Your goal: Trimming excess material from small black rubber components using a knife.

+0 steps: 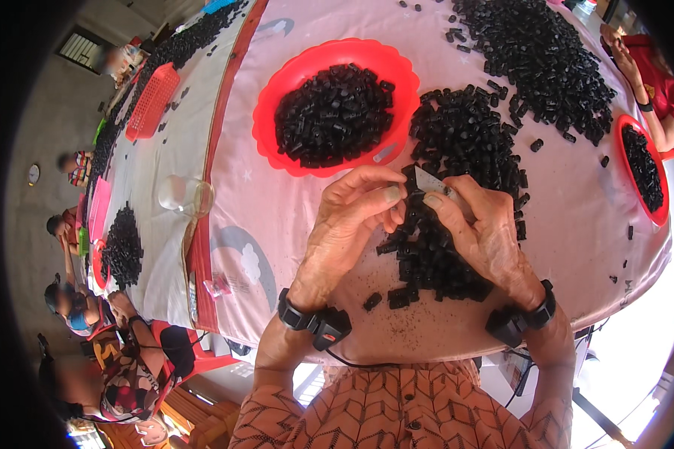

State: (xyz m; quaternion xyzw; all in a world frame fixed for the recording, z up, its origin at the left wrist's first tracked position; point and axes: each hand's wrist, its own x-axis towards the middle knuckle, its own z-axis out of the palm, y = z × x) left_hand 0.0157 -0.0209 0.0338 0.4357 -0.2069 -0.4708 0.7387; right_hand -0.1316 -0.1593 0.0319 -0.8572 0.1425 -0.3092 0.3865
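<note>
My left hand (356, 213) pinches a small black plastic part (410, 176) between thumb and fingertips. In my right hand (481, 223) is a small blade (428, 181) with a pale, pointed, triangular face. Its tip is close to the black part; whether they touch I cannot tell. Both hands hover over a loose pile of short black plastic parts (464, 138) that spreads across the pink cloth. Just beyond my left hand stands a red scalloped bowl (269, 112) holding many of the same parts.
A larger heap of black parts (539, 63) lies at the far right. Beside it, near another person's arm (627, 63), stands a red bowl (662, 202). To the left are a clear round container (196, 197) and a red basket (151, 102). Several people sit along the left side.
</note>
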